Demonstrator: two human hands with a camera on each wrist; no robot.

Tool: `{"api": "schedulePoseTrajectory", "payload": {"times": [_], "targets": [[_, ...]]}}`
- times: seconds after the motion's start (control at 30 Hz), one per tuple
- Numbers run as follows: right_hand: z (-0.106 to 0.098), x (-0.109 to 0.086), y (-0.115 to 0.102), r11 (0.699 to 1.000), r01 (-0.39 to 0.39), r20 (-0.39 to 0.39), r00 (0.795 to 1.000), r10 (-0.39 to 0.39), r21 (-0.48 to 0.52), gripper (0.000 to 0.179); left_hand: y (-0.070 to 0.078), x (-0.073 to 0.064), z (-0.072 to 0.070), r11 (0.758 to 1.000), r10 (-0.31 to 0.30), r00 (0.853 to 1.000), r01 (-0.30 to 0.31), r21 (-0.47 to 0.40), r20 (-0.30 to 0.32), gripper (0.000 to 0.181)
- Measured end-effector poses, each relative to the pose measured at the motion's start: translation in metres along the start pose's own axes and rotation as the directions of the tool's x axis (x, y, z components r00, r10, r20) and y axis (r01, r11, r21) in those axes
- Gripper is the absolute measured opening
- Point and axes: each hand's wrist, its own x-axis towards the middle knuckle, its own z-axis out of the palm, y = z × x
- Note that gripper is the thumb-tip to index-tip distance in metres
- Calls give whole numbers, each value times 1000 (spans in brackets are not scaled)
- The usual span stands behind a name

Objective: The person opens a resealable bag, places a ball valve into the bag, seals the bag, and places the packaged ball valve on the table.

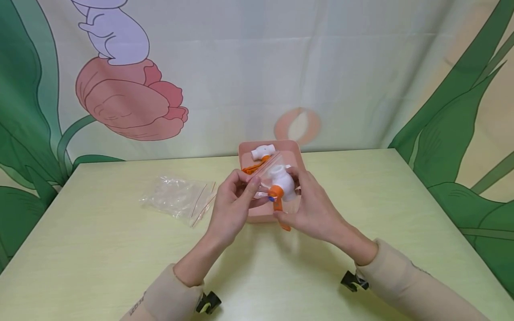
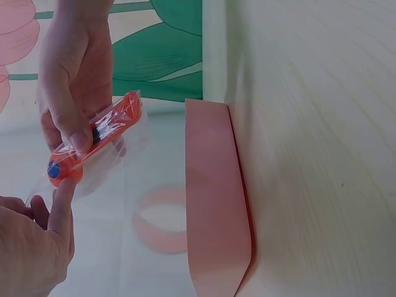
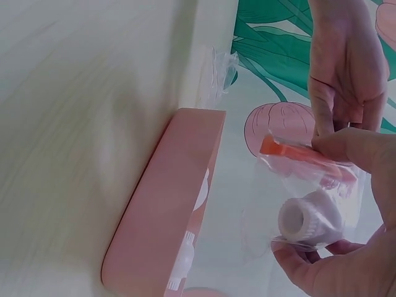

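Over the pink tray (image 1: 260, 218), a white plastic ball valve (image 1: 283, 183) with an orange handle (image 2: 114, 127) is inside a clear zip bag (image 1: 268, 166). My right hand (image 1: 315, 206) grips the valve through the plastic, thumb on the handle side and fingers round the white body. My left hand (image 1: 230, 209) pinches the bag near its zip edge, close to the valve's orange collar and blue spot. In the right wrist view, the valve's round white opening (image 3: 294, 218) shows through the film. Some left fingertips are hidden behind the bag.
In the tray lies another white valve (image 1: 263, 152) with an orange handle. Crumpled clear zip bags (image 1: 176, 196) lie on the pale table (image 1: 100, 249) left of the tray. A printed curtain (image 1: 241, 80) hangs behind the table's far edge.
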Motion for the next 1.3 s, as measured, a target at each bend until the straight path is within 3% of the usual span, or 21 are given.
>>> {"api": "schedulePoseTrajectory", "payload": {"times": [0.53,0.7,0.97,1.3], "targets": [[-5,0,-3,989,-140,31,990,138,49,73,-4,-1,1,1000,-5,999,6,-17,40,9],[-5,0,-2,988,-144,14,990,144,53,68,-6,-1,2,1000,10,999,-9,-6,48,9],[-8,1,-1,985,-170,8,985,170,35,65,-6,0,-1,995,0,999,-4,104,42,10],[-13,0,11,975,-220,-3,976,220,21,63,-6,0,-11,966,-32,997,13,257,73,24]]}}
